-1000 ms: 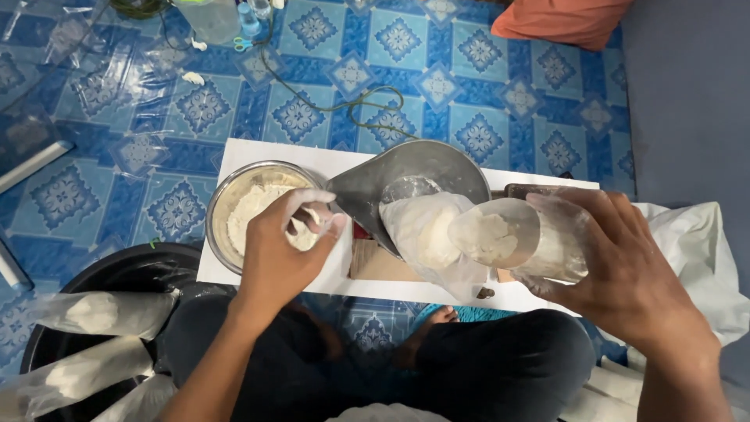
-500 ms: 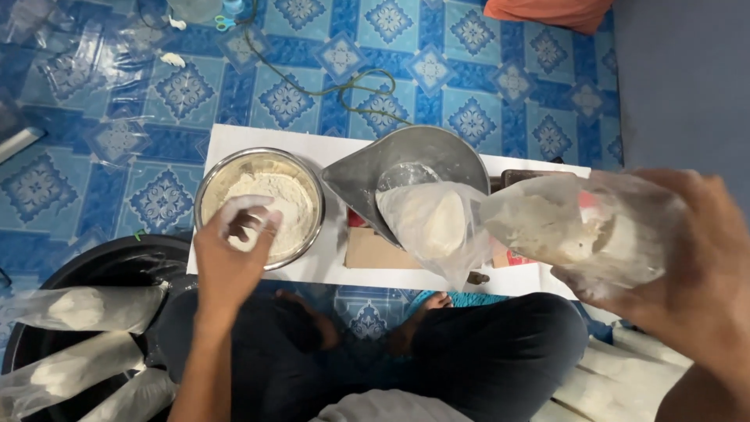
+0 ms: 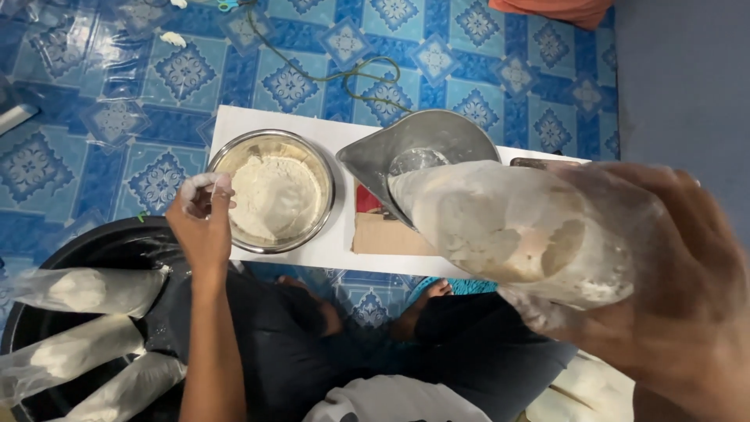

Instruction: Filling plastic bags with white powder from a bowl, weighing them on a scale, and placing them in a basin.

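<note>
White board (image 3: 328,250) lies flat on blue patterned floor (image 3: 117,156). On board: steel bowl (image 3: 271,191) of white flour at left, metal scoop pan (image 3: 422,148) to its right, brown cardboard piece (image 3: 387,234) by near edge. On floor beyond board: green cord (image 3: 344,74), clear plastic sheets (image 3: 47,47); black tub (image 3: 101,250) at near left.

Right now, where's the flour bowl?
Head view, left of centre: the steel bowl sits on the white board, beside the left hand, left of the metal scoop.
</note>
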